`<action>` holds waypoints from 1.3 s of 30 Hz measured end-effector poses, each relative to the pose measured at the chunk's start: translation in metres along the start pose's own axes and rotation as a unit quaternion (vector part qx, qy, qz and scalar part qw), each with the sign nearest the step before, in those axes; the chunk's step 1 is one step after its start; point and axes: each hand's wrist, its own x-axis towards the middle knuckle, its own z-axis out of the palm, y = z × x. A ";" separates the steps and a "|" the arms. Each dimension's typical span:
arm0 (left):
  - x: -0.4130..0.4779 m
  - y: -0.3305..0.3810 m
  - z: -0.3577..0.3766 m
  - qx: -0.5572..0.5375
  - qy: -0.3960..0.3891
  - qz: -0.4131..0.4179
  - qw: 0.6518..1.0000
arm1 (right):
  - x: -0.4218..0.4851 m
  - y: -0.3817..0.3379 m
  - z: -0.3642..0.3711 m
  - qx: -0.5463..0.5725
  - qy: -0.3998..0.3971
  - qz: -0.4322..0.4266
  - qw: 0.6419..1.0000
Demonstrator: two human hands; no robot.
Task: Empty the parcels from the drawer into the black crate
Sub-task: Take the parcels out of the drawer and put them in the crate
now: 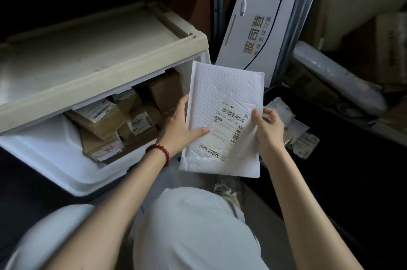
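Observation:
A white bubble mailer [222,98] with a shipping label is held upright between the drawer and the crate. My left hand [178,125] grips its left edge, thumb across the front. My right hand [269,126] pinches its right edge. The white drawer [57,159] stands pulled out at the left, under a beige cabinet top [92,54]. Several brown cardboard parcels [123,122] with labels lie inside it. The black crate [343,170] sits at the right and holds several pale plastic parcels [293,126].
A white printed box [257,30] leans upright behind the mailer, with a white cable plug [243,5] hanging in front of it. A bubble-wrapped roll [337,78] lies at the right beyond the crate. My knees in light trousers [193,232] fill the foreground.

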 end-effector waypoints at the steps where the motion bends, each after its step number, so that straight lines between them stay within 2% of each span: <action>1: 0.004 0.004 0.005 -0.027 -0.013 -0.016 0.999 | 0.003 -0.003 -0.008 -0.006 -0.001 -0.016 1.000; 3: 0.012 0.016 0.018 -0.087 -0.051 -0.047 0.994 | 0.010 -0.009 -0.030 -0.024 -0.010 -0.039 0.999; 6: 0.028 0.034 0.039 -0.124 -0.064 -0.052 0.989 | 0.017 -0.012 -0.067 -0.030 -0.039 -0.023 0.999; 12: 0.065 0.078 0.076 -0.151 -0.107 -0.057 0.981 | 0.021 0.001 -0.116 0.070 0.000 0.054 0.996; 15: 0.084 0.095 0.101 -0.140 -0.123 -0.048 0.981 | 0.024 0.012 -0.127 0.098 0.083 0.074 0.989; 17: 0.095 0.104 0.120 -0.161 -0.129 -0.049 0.977 | 0.027 0.017 -0.136 0.134 0.169 0.096 0.972; 19: 0.107 0.111 0.139 -0.201 -0.118 -0.061 0.971 | 0.031 0.021 -0.148 0.191 0.206 0.132 0.951; 21: 0.116 0.114 0.156 -0.216 -0.115 -0.075 0.967 | 0.033 0.023 -0.154 0.228 0.167 0.160 0.946; 24: 0.123 0.112 0.184 -0.217 -0.128 -0.083 0.964 | 0.039 0.029 -0.154 0.251 0.084 0.142 0.954; 28: 0.124 0.102 0.210 -0.180 -0.098 -0.080 0.975 | 0.053 0.038 -0.154 0.295 0.086 0.118 0.944; 31: 0.136 0.092 0.216 -0.151 -0.052 -0.084 0.984 | 0.068 0.041 -0.169 0.260 0.097 0.123 0.953; 35: 0.164 0.080 0.216 -0.220 -0.061 -0.098 0.969 | 0.094 0.040 -0.202 0.184 0.133 0.124 0.966; 37: 0.180 0.075 0.219 -0.165 -0.105 -0.108 0.975 | 0.107 0.040 -0.218 0.154 0.155 0.118 0.969; 39: 0.192 0.072 0.227 -0.063 -0.157 -0.081 0.982 | 0.118 0.042 -0.229 0.130 0.160 0.112 0.972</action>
